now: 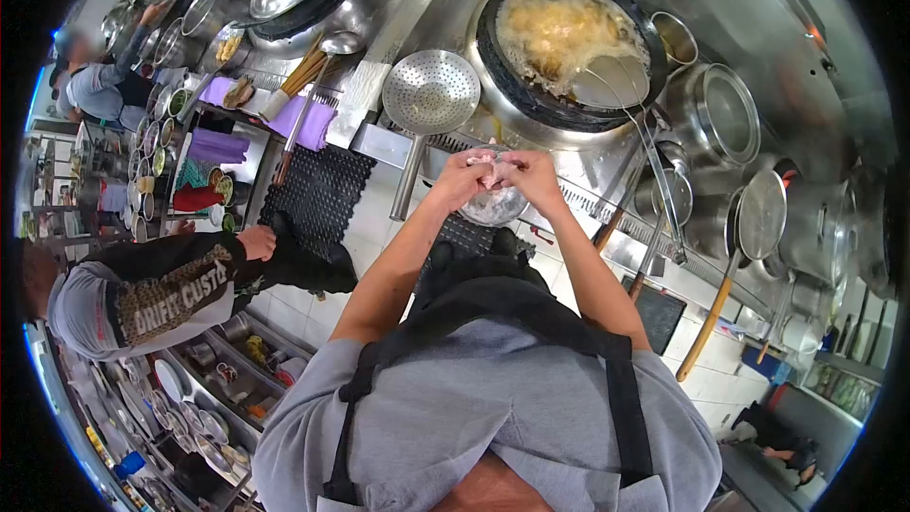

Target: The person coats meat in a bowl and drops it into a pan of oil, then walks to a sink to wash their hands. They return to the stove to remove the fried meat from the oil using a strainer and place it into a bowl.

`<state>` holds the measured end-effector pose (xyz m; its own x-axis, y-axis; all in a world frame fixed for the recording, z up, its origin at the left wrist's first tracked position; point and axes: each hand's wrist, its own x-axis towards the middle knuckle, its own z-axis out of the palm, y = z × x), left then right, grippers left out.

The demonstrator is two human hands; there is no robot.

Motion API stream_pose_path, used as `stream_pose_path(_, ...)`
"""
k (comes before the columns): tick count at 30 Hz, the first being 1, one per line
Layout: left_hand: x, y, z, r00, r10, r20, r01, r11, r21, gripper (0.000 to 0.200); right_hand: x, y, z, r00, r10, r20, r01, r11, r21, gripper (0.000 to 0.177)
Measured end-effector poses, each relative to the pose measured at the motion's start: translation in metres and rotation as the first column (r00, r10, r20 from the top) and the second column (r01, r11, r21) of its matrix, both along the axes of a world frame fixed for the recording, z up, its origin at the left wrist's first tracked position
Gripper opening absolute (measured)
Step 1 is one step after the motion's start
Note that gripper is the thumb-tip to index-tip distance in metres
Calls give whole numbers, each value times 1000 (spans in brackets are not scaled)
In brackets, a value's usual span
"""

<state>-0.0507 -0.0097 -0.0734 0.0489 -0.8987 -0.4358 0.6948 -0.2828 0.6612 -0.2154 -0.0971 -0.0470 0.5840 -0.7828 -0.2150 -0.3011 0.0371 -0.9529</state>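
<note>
My left hand (459, 182) and my right hand (534, 178) meet in front of the stove, fingers closed round a small pale pink piece of raw food (489, 171). It looks like raw meat or seafood; the exact kind is hard to make out. Just below them is a metal bowl (495, 210) with whitish contents, partly hidden by the hands. Beyond my hands, golden food bubbles in oil in a large dark wok (488, 43). A wire skimmer (611, 83) rests in the wok at its right side.
A perforated strainer ladle (431, 92) lies left of the wok, its handle toward me. Pots (725, 118) and a long-handled strainer (761, 216) stand at right. A co-worker (152, 294) is close on my left; another person (100, 85) works farther off near a flame.
</note>
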Motion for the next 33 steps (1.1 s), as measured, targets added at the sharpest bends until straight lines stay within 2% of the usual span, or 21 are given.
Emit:
stream_pose_path(2,-1,-2,8,999,-26,44,28,999,-33,29,-2,7,6,987,80,-142,-128,921,-369,19)
stream_pose_path(5,-4,-2,7,984,-59,168,68,997,-46,28,-1,2,18,928,111,-356,-303,780,-547,19)
stream_pose_path(6,-4,-2,6,973,-71,219,82,996,-43,28,-4,-4,14,932,81,-353,-282,775,-566,19)
stream_pose_path(8,6,2,7,983,-67,169,77,996,-54,28,-13,-19,2,937,24,-348,-243,761,-602,20)
stream_pose_path(11,18,6,6,1000,-9,19,11,996,-83,27,-15,-19,37,992,-9,-124,-26,963,-270,22)
stream_pose_path(12,17,7,13,999,17,-47,-22,996,-92,26,-13,-21,36,999,45,-23,-49,971,-235,23)
stream_pose_path(15,4,0,40,993,69,-99,-76,994,-74,24,0,-16,35,984,175,-16,-175,966,-191,21)
stream_pose_path(16,3,-2,47,999,-36,41,40,996,-85,21,4,-15,38,992,123,39,-115,979,-168,26)
stream_pose_path(18,0,-2,56,923,-233,307,260,964,-48,16,5,-16,55,976,212,-56,-219,925,-311,25)
stream_pose_path(19,-1,-3,60,906,-250,342,269,963,-8,14,5,-16,63,962,252,-108,-274,887,-372,25)
stream_pose_path(20,-1,-3,63,886,-269,376,276,960,36,11,6,-20,63,939,302,-166,-344,798,-496,22)
stream_pose_path(21,0,-4,65,864,-290,411,282,956,81,9,7,-23,59,928,276,-249,-371,719,-588,21)
stream_pose_path(23,3,-2,61,910,-242,337,246,969,32,7,3,-33,50,898,186,-398,-433,523,-734,19)
stream_pose_path(25,6,6,64,951,-134,278,149,988,-32,8,-4,-62,63,930,-2,-367,-296,586,-754,18)
stream_pose_path(27,12,9,73,972,39,233,-11,993,-121,10,-10,-96,99,992,-127,-3,94,752,-653,17)
stream_pose_path(28,26,7,58,978,-17,206,60,977,-207,10,-16,-120,121,984,-171,-47,110,796,-595,17)
stream_pose_path(29,24,10,58,997,14,75,0,984,-179,13,-22,-155,134,973,-214,-90,134,834,-535,17)
stream_pose_path(31,29,6,62,981,97,-168,-119,985,-122,21,-42,-248,98,944,-192,-269,-50,722,-690,19)
stream_pose_path(33,28,6,65,989,23,-147,-58,970,-236,29,-45,-303,80,789,-328,-519,-114,752,-649,29)
